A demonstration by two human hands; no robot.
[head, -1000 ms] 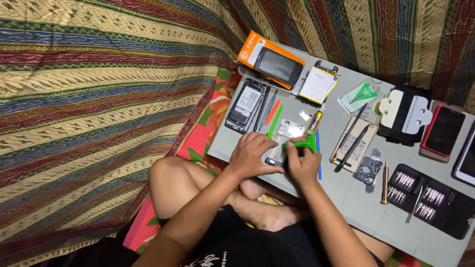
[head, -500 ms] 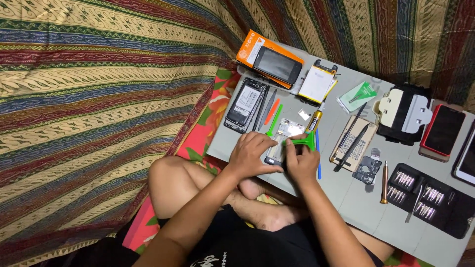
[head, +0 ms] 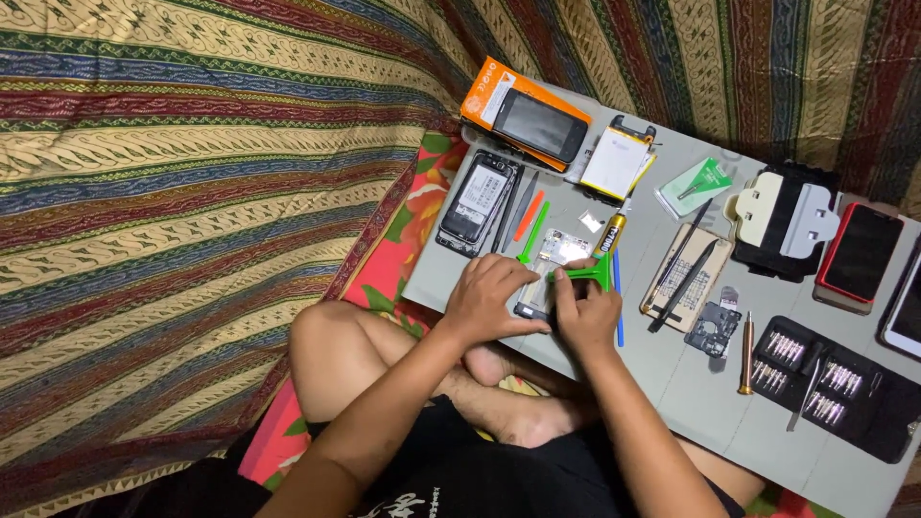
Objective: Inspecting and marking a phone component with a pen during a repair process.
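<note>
We are looking down from a head-worn camera at a person sitting cross-legged, bare knees showing, in front of a low grey surface (head: 691, 384) set against striped patterned cloth.

Both hands meet at the near edge of the surface over a small opened phone body (head: 549, 278). Our left hand (head: 491, 299) lies flat and curled over its left half, fingers (head: 518, 278) pressing down on it and covering much of it. Our right hand (head: 585, 312) sits just beside, its fingers closed in a pinch on a green plastic pry tool (head: 585, 272) whose tip rests at the phone body's right edge. The phone body lies between and partly under the two hands.

Behind it on the surface lie another opened phone (head: 480, 201), thin orange and green pry sticks (head: 530, 225), an orange box (head: 523, 115) with a dark phone on top, and a flat battery (head: 614, 163). To the right are a small tube of glue (head: 610, 233), a tan card with black tweezers (head: 686, 278), a brass-tipped screwdriver (head: 746, 353), a black case of screwdriver bits (head: 830, 384) and a red-edged phone (head: 861, 254).
</note>
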